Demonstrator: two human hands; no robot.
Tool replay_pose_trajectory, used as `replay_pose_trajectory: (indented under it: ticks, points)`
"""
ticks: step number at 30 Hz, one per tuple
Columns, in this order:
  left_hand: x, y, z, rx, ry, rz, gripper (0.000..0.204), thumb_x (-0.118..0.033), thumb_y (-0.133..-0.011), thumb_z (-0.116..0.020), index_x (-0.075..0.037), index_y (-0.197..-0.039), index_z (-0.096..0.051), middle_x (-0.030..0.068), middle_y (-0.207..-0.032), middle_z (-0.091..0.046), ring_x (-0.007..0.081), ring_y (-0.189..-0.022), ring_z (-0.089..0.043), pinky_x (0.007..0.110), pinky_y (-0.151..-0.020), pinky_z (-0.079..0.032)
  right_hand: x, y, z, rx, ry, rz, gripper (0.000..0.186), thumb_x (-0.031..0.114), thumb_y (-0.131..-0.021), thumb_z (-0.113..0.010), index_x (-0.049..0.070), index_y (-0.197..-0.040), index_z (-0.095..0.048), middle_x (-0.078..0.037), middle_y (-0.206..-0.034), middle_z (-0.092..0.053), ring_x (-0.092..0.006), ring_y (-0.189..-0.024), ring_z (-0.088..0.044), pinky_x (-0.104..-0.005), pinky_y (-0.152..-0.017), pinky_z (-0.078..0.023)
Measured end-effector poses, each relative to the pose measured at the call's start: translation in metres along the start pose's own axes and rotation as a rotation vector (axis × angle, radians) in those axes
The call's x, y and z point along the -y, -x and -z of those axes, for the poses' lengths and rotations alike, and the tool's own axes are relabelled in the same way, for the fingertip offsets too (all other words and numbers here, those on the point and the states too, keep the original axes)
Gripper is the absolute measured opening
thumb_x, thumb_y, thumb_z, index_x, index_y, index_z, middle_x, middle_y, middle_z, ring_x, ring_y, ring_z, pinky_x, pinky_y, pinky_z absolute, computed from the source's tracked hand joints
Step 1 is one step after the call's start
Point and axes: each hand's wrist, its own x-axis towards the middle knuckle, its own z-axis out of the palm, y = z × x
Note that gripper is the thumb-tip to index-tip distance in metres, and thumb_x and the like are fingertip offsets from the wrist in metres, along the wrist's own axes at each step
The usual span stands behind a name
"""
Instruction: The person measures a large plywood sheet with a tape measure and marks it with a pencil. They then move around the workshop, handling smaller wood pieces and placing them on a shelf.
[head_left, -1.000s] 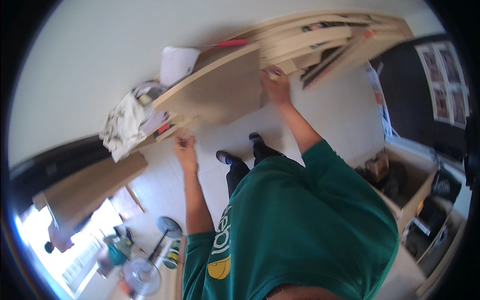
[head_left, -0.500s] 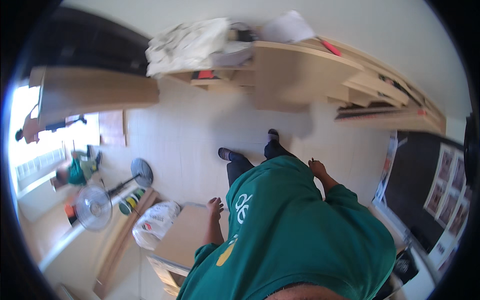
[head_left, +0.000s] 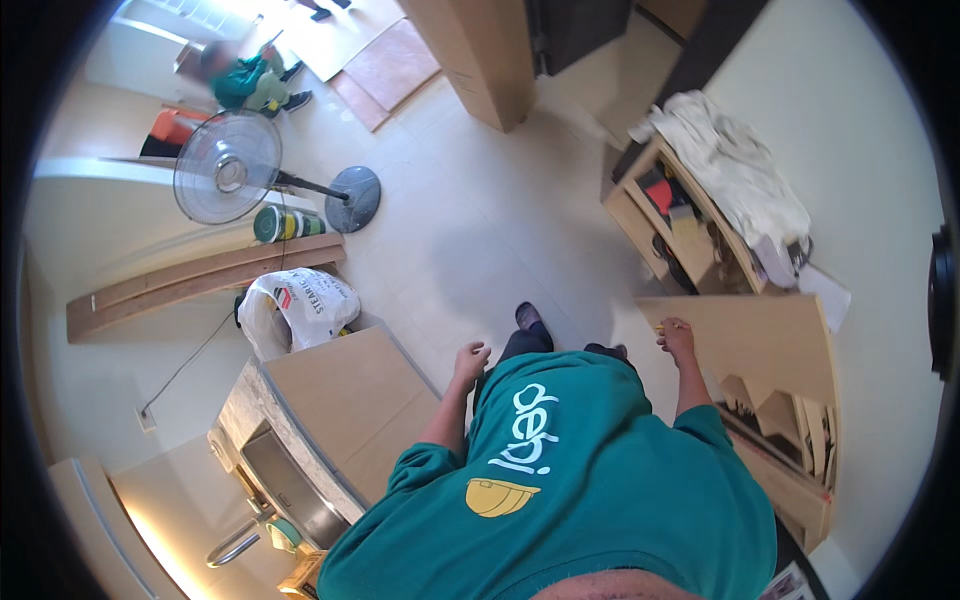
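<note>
My left hand (head_left: 472, 361) hangs beside my body with its fingers loosely bent and apart, nothing visible in them. Nearest to it is the board-covered counter (head_left: 345, 390) on the left. On my other side, my right hand (head_left: 678, 340) is curled around a small thin yellowish item (head_left: 660, 328), too small to name surely. Below that hand, in the picture, stands a light wooden panel (head_left: 750, 335) belonging to a cabinet along the right wall; whether the hand touches it I cannot tell.
A standing fan (head_left: 228, 167), a bucket (head_left: 285, 224), long planks (head_left: 200, 285) and a white plastic bag (head_left: 300, 305) line the left side. A tall carton-coloured column (head_left: 470, 60) stands ahead. White cloth (head_left: 730, 165) covers an open cabinet. Another person (head_left: 245, 80) sits far left.
My view has swung to the left, bringing the sink and counter into sight and shifting the cabinets to the right. Both arms still hang beside my body, and my feet have moved.
</note>
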Motion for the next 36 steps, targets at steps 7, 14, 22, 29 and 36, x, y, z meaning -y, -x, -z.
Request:
replay_pose_trajectory:
  ticks: [7, 14, 22, 29, 36]
  points:
    - [0.017, -0.039, 0.085, -0.146, 0.106, 0.132, 0.047, -0.019, -0.085, -0.070, 0.002, -0.125, -0.061, 0.0133, -0.091, -0.069, 0.0167, -0.070, -0.064, 0.030, -0.057, -0.051, 0.048, -0.014, -0.095, 0.019, 0.324, 0.072, 0.023, 0.028, -0.086, -0.061, 0.005, -0.089, -0.063, -0.011, -0.069, -0.067, -0.0210, -0.060, -0.069, -0.0339, -0.061, -0.055]
    - [-0.031, -0.089, 0.091, -0.099, 0.142, 0.243, 0.047, -0.019, -0.084, -0.070, 0.002, -0.125, -0.061, 0.0107, -0.084, -0.068, 0.0151, -0.062, -0.061, 0.029, -0.050, -0.048, 0.002, -0.081, -0.134, 0.102, 0.735, 0.096, 0.048, 0.043, -0.091, -0.048, -0.001, -0.107, -0.060, -0.018, -0.098, -0.070, -0.0372, -0.088, -0.069, -0.0475, -0.079, -0.056]
    - [-0.155, -0.190, 0.135, -0.133, 0.027, 0.119, 0.053, -0.029, -0.081, -0.073, 0.002, -0.123, -0.064, 0.0206, -0.114, -0.069, 0.0288, -0.100, -0.069, 0.037, -0.091, -0.053, 0.170, -0.197, -0.201, 0.072, 0.660, 0.142, 0.052, 0.045, -0.090, -0.046, -0.001, -0.106, -0.061, -0.020, -0.096, -0.070, -0.0414, -0.095, -0.066, -0.0503, -0.084, -0.053]
    - [-0.308, -0.282, 0.190, -0.372, -0.007, -0.116, 0.038, -0.024, -0.085, -0.068, -0.002, -0.116, -0.068, 0.0202, -0.109, -0.070, 0.0322, -0.102, -0.068, 0.040, -0.091, -0.053, 0.448, -0.294, -0.310, 0.314, 0.426, 0.205, 0.028, 0.033, -0.090, -0.057, 0.006, -0.081, -0.061, -0.007, -0.068, -0.061, -0.0191, -0.058, -0.061, -0.0341, -0.054, -0.050]
    - [-0.435, -0.371, 0.229, -0.026, -0.372, -0.259, 0.032, -0.023, -0.086, -0.067, -0.012, -0.116, -0.069, 0.0154, -0.111, -0.070, 0.0323, -0.108, -0.065, 0.043, -0.097, -0.049, 0.568, -0.343, -0.435, 0.320, 0.449, 0.334, 0.026, 0.031, -0.090, -0.056, 0.009, -0.078, -0.059, -0.003, -0.062, -0.056, -0.0146, -0.056, -0.060, -0.0318, -0.049, -0.048]
